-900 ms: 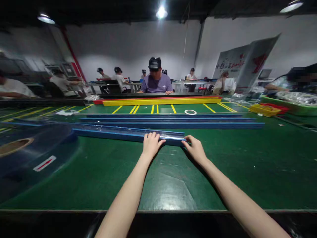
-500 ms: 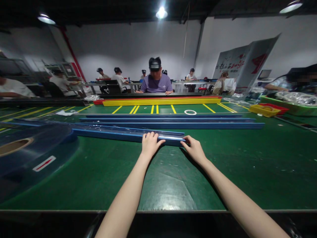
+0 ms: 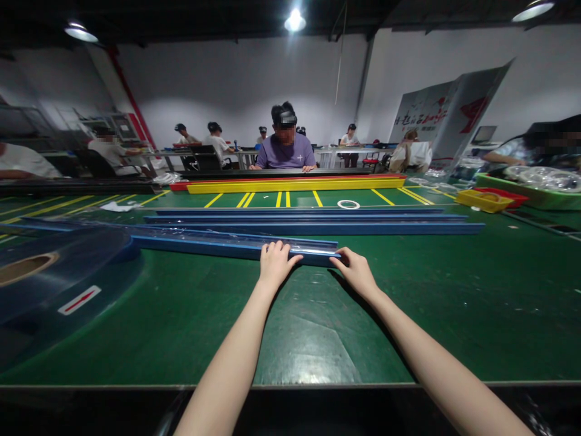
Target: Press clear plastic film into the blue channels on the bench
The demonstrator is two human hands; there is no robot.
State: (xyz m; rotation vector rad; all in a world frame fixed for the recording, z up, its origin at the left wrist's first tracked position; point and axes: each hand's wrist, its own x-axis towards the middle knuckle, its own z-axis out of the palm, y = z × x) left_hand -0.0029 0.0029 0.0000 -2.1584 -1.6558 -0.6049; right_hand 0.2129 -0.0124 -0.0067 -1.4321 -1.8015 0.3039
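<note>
A long blue channel strip (image 3: pixel 204 247) lies slightly slanted on the green table, with clear plastic film (image 3: pixel 308 245) along its trough. My left hand (image 3: pixel 275 261) is wrapped over its near wall, fingers inside the trough and thumb pointing right along the front. At the strip's right end, my right hand (image 3: pixel 354 270) pinches the corner between thumb and fingers. Some fingertips are hidden behind the strip's edge. Left of the strip is a large roll of clear film (image 3: pixel 104 254) with a cardboard core, lying flat and overlapping the strip's left part.
Beyond lie several parallel blue strips (image 3: pixel 363 228). Farther back are a yellow strip (image 3: pixel 295 185), a white ring (image 3: pixel 348 204) and yellow tape lines. Yellow and green trays (image 3: pixel 483 202) stand at the right. A person in a purple shirt (image 3: pixel 285 151) sits opposite; others work behind.
Both hands keep the same hold on the blue strip. The view has shifted very slightly; the person opposite has tilted their head a little.
</note>
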